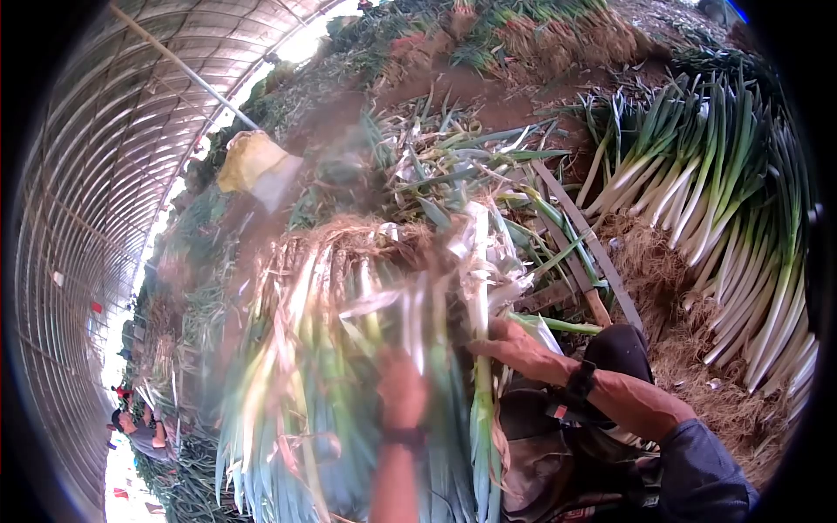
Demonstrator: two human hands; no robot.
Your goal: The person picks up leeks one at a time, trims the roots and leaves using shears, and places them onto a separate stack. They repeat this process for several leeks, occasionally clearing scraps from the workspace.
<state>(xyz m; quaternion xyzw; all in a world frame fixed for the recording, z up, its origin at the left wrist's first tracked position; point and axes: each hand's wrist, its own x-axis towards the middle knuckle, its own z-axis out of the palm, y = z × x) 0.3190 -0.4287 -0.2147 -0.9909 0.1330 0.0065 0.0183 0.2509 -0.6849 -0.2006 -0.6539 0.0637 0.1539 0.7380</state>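
Long leeks (327,279) lie in a thick pile before me, with brown roots at the far end and green leaves toward me. My left hand (402,390), smeared by the hazy view, is closed over the pile's middle, with a pale leek stem (413,318) extending beyond the fist. At the pile's right edge, my right hand (521,350) has its fingers bent against a single leek (480,301). Loose, papery outer skin (510,283) hangs around that leek's white part. Dark bands circle both wrists.
Cleaned leeks (697,192) lie in rows at right, roots inward. A wooden frame (588,231) stands beyond my knee (617,349). Stripped leaves (462,148) heap up ahead. A pole with a yellowish bag (255,164) stands at left. Another person (144,431) is at far left.
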